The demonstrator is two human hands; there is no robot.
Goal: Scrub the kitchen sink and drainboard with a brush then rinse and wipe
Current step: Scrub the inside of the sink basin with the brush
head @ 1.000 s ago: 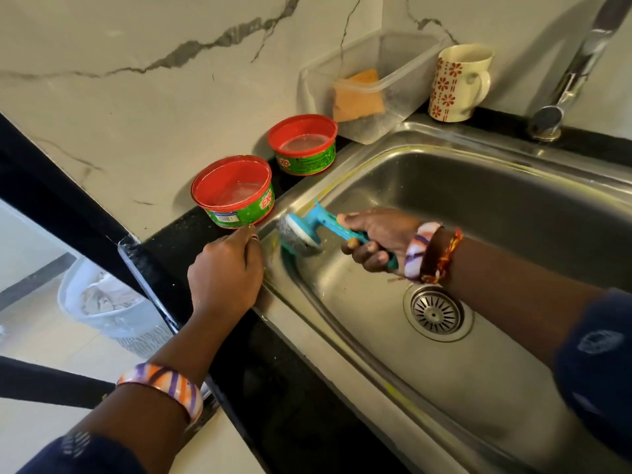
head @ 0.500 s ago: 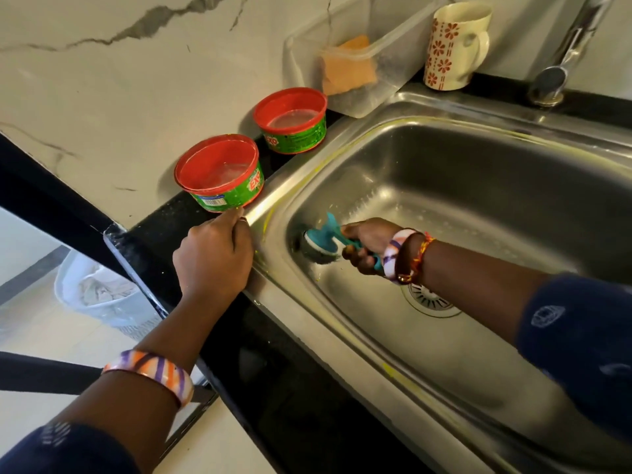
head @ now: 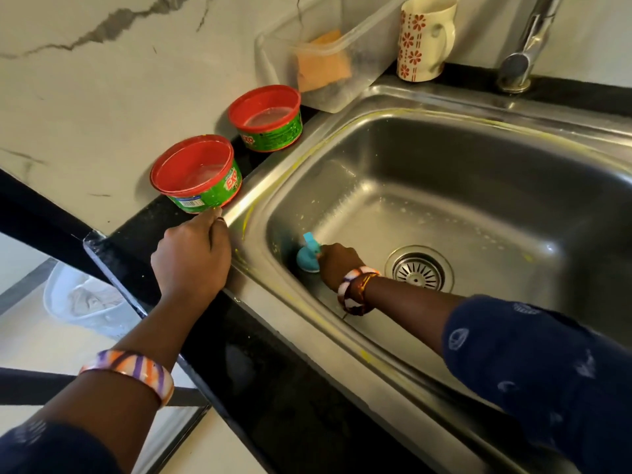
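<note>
The brush [head: 308,258] sits low in the sink [head: 444,186], its blue head pressed against the basin's left wall near the floor corner, just ahead of the fingers that hold it. Its handle runs back from the head into the right hand [head: 338,263], so the long axis points from the palm toward that wall — the bristles lie beyond the fingertips, the drain [head: 420,270] well behind the knuckles on the wrist side. The right hand is wrapped closed around the handle; the grip hides most of it. The left hand [head: 193,258] rests curled on the sink's rim outside the basin, holding nothing that can be seen, its fingertips touching or almost touching the nearer of 2 red-rimmed tubs [head: 196,174]. The right hand is plainly the working one and the only one near the brush. Yellowish smears remain along the rim and specks on the basin floor, so I judge scrubbing is not finished — the next stroke likely follows the wall, away from the palm.
</note>
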